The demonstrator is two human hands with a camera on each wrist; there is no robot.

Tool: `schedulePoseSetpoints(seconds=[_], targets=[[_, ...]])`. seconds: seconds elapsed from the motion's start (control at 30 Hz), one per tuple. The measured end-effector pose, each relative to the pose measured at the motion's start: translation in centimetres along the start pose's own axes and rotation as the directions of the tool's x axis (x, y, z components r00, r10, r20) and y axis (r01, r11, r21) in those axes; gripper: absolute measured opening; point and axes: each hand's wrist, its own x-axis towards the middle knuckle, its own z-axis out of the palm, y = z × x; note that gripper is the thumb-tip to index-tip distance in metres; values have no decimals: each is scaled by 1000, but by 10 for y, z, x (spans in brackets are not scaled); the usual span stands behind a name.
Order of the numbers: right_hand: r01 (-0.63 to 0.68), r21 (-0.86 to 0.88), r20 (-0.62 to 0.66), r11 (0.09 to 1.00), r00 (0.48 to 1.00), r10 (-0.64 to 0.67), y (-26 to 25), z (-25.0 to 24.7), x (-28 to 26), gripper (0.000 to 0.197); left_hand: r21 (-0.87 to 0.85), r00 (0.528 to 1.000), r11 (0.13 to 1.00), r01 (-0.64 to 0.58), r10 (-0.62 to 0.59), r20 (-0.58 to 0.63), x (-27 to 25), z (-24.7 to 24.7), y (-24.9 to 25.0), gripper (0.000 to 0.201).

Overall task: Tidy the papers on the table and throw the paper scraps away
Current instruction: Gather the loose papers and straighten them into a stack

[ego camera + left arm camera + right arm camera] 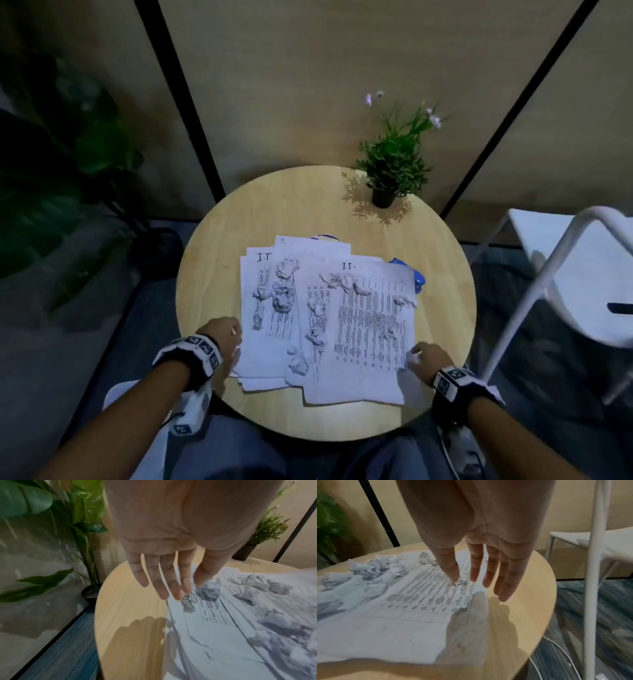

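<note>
Several printed sheets [363, 329] lie fanned and overlapping on the round wooden table [212, 267]. Crumpled paper scraps [282, 294] are scattered over them, seen also as scraps [208, 590] and scraps [373, 566] in the wrist views. My left hand [226, 334] hovers at the left edge of the sheets, fingers [164, 586] straight and spread, holding nothing. My right hand [426, 358] hovers at the right edge of the sheets [412, 601], fingers [488, 577] straight, palm down, holding nothing.
A small potted plant [390, 168] stands at the table's far right. Something blue [412, 274] peeks out from under the sheets on the right. A white chair [565, 274] is close on the right, a large leafy plant [61, 164] on the left floor.
</note>
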Motion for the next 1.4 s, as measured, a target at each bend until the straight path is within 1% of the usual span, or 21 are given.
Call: schedulePoseSetpoints(seconds=[0.1,0.2,0.27,0.3,0.37,0.4,0.5,0.57,0.63,0.7,0.73,0.77,0.8,0.87,0.93,1.0,1.03,1.1,1.17,1.3,1.4], targets=[[-15,-53,-71,998,997,11,-7,5,23,32,172,1000,985,12,-10,-14,30,6,2,28],[-13,-136,-62,991,998,4,-15,1,43,30,286,1000,958,1,2,-8,53,7,4,33],[-2,-156,-71,988,997,-9,-14,4,59,54,341,999,940,-17,27,-25,69,11,0,34],[14,-164,-68,986,997,-26,-14,8,64,60,357,999,934,-25,40,-36,74,14,-2,34],[54,-198,-86,979,994,-72,-15,14,68,63,370,996,929,-27,56,-67,83,22,-8,35],[44,-189,-111,981,992,-66,-18,11,69,61,383,996,923,-24,56,-75,88,21,-8,36],[8,-112,-179,994,984,-28,-27,14,64,59,292,986,956,-32,78,-149,87,33,-7,41],[-30,-99,-154,995,988,14,-30,18,72,58,207,983,977,-40,76,-169,82,37,2,41],[-44,-84,-114,996,993,34,-34,22,75,55,74,973,997,-8,24,-229,83,40,10,43],[-19,-13,-143,1000,990,17,-39,23,76,55,-80,965,997,12,-32,-259,86,41,15,40],[0,34,-162,999,987,6,-43,23,73,49,-149,964,989,16,-54,-261,87,40,16,38],[13,47,-170,999,985,-5,-48,22,70,36,-206,966,978,17,-70,-250,88,40,17,36],[35,73,-160,997,987,-23,-52,21,68,33,-246,968,969,14,-74,-240,91,40,16,34],[57,140,-160,988,986,-34,-61,20,70,44,-283,970,959,28,-95,-224,93,41,16,35],[61,183,-189,981,982,-26,-70,21,72,43,-289,965,956,53,-123,-231,92,44,16,34],[51,163,-218,985,976,-15,-78,22,74,38,-269,960,958,96,-161,-228,94,48,17,57],[36,149,-215,988,977,-3,-81,24,76,36,-285,959,953,99,-167,-227,93,49,21,64],[42,167,-205,985,979,-7,-91,27,77,34,-333,963,940,72,-152,-221,90,51,29,69],[45,189,-193,981,981,-7,-100,29,77,38,-418,970,907,42,-137,-200,89,51,37,72],[33,172,-196,985,981,2,-115,35,71,44,-555,986,832,-4,-87,-139,93,58,44,70],[27,278,-191,960,981,28,-118,40,75,38,-514,981,858,-19,-84,-176,98,62,40,60]])
